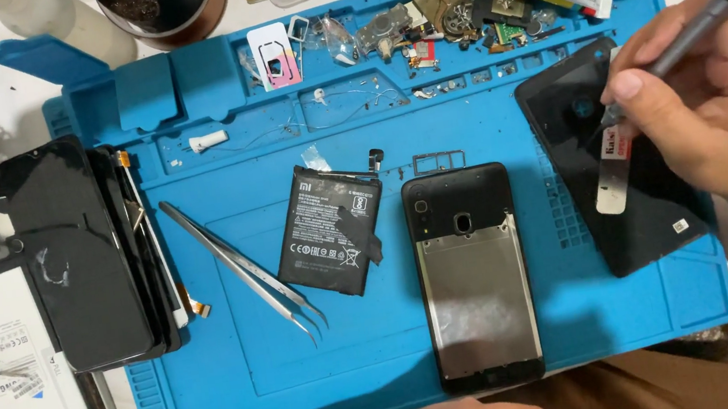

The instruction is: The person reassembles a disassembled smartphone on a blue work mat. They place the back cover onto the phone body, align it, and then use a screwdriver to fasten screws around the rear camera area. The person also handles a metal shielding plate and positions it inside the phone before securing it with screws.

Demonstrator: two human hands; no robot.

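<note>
The right hand (715, 93) is reaching in from three o'clock, fingers pinching a grey screwdriver (692, 30) tip-down over the black back cover (611, 191) at the blue mat's (493, 328) two o'clock corner, while the left forearm is lying along six o'clock, its fingers out of view

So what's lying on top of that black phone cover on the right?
A thin metal pry tool lies on the black cover. The right hand hides the cover's upper right part.

Grey screwdriver (688, 35) tilted, tip down on black phone back cover (606, 158), right side of blue mat
</note>
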